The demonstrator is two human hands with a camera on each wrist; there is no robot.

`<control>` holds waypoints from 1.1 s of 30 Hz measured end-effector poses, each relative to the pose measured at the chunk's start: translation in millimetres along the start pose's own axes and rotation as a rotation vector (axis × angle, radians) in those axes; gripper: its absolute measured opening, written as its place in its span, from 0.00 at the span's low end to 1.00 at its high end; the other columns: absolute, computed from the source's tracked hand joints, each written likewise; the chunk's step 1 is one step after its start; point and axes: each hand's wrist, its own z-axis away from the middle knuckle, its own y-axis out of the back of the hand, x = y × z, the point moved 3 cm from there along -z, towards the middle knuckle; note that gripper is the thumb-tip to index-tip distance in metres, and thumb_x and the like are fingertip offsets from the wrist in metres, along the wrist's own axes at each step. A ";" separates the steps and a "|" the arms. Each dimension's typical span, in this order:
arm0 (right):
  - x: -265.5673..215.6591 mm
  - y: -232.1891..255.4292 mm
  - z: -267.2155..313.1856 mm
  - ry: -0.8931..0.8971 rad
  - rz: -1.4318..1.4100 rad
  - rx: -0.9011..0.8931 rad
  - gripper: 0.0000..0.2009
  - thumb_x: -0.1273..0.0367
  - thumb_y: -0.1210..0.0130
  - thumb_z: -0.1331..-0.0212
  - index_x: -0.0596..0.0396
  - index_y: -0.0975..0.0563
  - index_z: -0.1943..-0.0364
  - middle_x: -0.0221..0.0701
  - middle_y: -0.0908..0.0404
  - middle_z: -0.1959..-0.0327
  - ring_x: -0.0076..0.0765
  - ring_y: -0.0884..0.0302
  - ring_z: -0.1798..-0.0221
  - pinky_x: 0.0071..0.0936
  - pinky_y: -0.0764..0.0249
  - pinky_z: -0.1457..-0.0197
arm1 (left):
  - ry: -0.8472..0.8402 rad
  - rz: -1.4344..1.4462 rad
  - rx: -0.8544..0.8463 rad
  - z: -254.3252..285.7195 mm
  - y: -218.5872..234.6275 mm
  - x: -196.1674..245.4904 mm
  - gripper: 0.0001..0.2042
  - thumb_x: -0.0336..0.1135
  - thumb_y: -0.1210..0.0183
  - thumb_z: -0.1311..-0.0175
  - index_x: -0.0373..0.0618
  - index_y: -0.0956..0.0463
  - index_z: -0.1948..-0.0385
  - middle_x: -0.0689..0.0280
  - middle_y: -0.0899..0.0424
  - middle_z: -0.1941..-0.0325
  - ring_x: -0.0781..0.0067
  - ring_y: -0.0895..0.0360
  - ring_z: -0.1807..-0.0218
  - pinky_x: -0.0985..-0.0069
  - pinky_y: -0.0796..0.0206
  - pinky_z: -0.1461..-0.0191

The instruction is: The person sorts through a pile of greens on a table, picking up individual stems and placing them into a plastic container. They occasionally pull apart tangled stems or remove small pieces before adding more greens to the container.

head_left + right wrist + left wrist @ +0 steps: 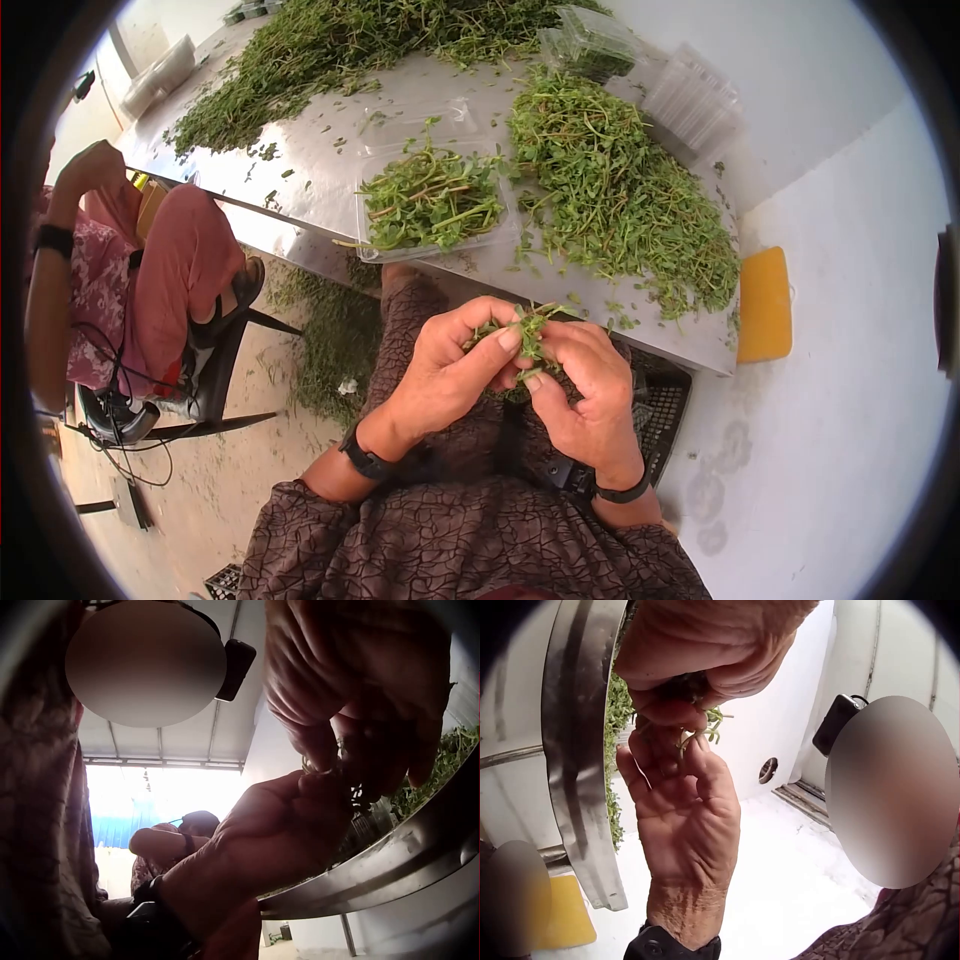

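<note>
Over the lap in the head view, my left hand (450, 360) pinches leafy green sprigs (533, 326) between thumb and fingers. From the other side my right hand (590, 400) pinches the same small bunch, its thumb and fingertips close to the left ones. In the left wrist view a sprig (714, 729) sticks out between the two hands. Just beyond them, at the table's near edge, a clear plastic container (510, 215) holds a heap of cut greens (430, 195). Fingers hide part of the held bunch.
A metal table (325, 140) carries a large pile of greens (620, 190) at right and another (330, 50) at the back. Stacked clear containers (693, 105) stand by the wall. A black crate (665, 415) sits under the table. Another person (185, 260) sits at left.
</note>
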 end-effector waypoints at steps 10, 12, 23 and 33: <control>8.1 -2.1 3.5 0.079 0.049 -0.051 0.12 0.83 0.40 0.59 0.62 0.22 0.66 0.39 0.17 0.63 0.47 0.20 0.63 0.36 0.24 0.60 | 0.033 0.029 -0.017 -0.8 3.1 -1.7 0.09 0.34 0.50 0.24 0.39 0.25 0.58 0.69 0.21 0.69 0.85 0.29 0.73 0.84 0.36 0.70; 7.8 -3.0 3.7 0.084 0.041 -0.049 0.12 0.84 0.42 0.59 0.62 0.22 0.66 0.39 0.17 0.64 0.48 0.20 0.64 0.36 0.24 0.62 | 0.021 0.038 -0.059 -1.4 4.0 -2.7 0.08 0.35 0.50 0.24 0.40 0.26 0.58 0.70 0.21 0.69 0.86 0.29 0.72 0.85 0.35 0.69; 15.8 -4.1 9.9 -0.020 -0.132 0.082 0.09 0.85 0.48 0.51 0.64 0.23 0.66 0.39 0.18 0.67 0.37 0.22 0.69 0.28 0.27 0.64 | -0.007 0.185 -0.214 -4.5 -3.2 -2.4 0.11 0.39 0.51 0.23 0.40 0.27 0.61 0.72 0.26 0.72 0.86 0.31 0.73 0.85 0.38 0.71; 8.1 17.7 7.5 -0.160 -0.303 0.272 0.04 0.80 0.47 0.39 0.65 0.22 0.64 0.41 0.17 0.62 0.30 0.21 0.59 0.26 0.26 0.54 | 0.089 0.306 -0.034 -7.9 2.5 -11.1 0.12 0.38 0.49 0.25 0.37 0.28 0.58 0.63 0.22 0.67 0.79 0.29 0.74 0.80 0.37 0.70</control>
